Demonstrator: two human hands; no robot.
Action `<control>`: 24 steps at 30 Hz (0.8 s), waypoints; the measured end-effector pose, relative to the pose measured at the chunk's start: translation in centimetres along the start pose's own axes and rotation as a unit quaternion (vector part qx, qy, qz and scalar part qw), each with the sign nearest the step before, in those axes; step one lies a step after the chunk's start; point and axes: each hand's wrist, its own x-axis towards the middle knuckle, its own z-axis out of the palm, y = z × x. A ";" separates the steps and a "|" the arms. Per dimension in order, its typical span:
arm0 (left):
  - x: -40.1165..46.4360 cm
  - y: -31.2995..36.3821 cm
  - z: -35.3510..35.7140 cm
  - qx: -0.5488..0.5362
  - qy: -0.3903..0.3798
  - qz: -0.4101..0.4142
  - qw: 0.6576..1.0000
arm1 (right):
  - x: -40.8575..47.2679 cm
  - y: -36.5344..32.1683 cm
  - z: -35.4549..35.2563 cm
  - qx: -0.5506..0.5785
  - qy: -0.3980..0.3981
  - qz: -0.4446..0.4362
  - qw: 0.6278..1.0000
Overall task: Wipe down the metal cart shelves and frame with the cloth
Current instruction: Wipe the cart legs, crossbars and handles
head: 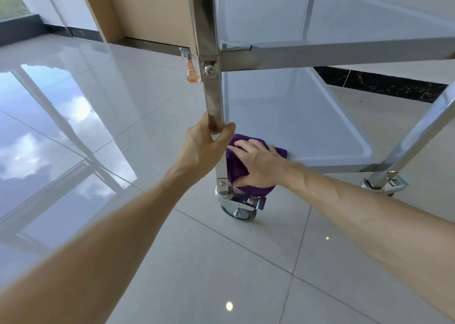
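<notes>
My left hand (205, 146) grips cart leg (214, 97); right hand (258, 163) flat, pressing soft purple cloth (236, 168) on bottom shelf (320, 136) corner. Cloth likely bunches; keep palm spread.

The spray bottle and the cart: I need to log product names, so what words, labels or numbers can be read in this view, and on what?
No text can be read in this view.
spray bottle: a dark band of print on the orange body, too small and blurred to read.
cart post, lower shelf and caster: no marking visible.
purple cloth: no tag or print shows.
</notes>
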 end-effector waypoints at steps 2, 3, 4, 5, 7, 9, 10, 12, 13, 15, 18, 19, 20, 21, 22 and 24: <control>0.0 0.0 0.3 0.000 0.023 -0.005 1.000 | 0.2 -0.8 1.5 -0.002 0.030 0.018 0.999; 0.0 0.0 0.4 0.001 0.033 -0.006 0.999 | 0.2 -1.2 2.0 -0.005 0.041 0.026 0.999; 0.1 0.1 0.3 0.004 0.038 -0.009 0.999 | 0.2 -1.4 2.2 -0.010 0.049 0.029 0.998; 0.2 0.1 0.2 0.008 0.040 -0.014 0.999 | 0.2 -1.4 2.2 -0.017 0.056 0.026 0.998; 0.4 0.2 -0.3 0.011 0.030 -0.022 0.999 | -0.3 -0.7 1.8 -0.040 0.066 0.005 0.997; 0.6 0.3 -0.7 0.013 0.012 -0.023 1.000 | -1.3 0.8 1.4 -0.069 0.076 -0.029 0.994; 0.6 0.4 -0.9 0.017 0.003 -0.021 1.000 | -2.1 1.9 1.2 -0.079 0.079 -0.044 0.993; 0.7 0.6 -1.2 0.019 -0.020 -0.019 0.999 | -4.2 5.0 0.4 -0.081 0.076 -0.056 0.992; 0.8 0.7 -1.5 0.018 -0.032 -0.020 0.999 | -5.3 6.8 0.0 -0.079 0.072 -0.051 0.993; 0.9 1.0 -1.9 0.021 -0.057 -0.021 0.998 | -7.3 9.9 -0.8 -0.078 0.067 -0.028 0.994; 1.0 1.5 -2.2 0.018 -0.082 -0.032 0.996 | -8.4 11.2 -0.8 -0.095 0.058 0.000 0.994; 0.9 1.6 -2.2 0.010 -0.082 -0.041 0.996 | -8.2 10.6 -0.6 -0.104 0.060 0.009 0.993; 1.0 1.6 -2.1 0.003 -0.080 -0.049 0.996 | -7.7 9.5 -0.4 -0.113 0.066 0.015 0.991; 1.0 1.6 -2.0 -0.002 -0.076 -0.055 0.996 | -7.0 8.2 -0.2 -0.121 0.073 0.016 0.990; 1.0 1.7 -1.9 -0.004 -0.073 -0.058 0.996 | -6.1 6.6 0.0 -0.126 0.078 0.012 0.989; 1.0 1.6 -1.6 0.001 -0.065 -0.058 0.996 | -3.8 2.8 0.8 -0.125 0.083 -0.005 0.989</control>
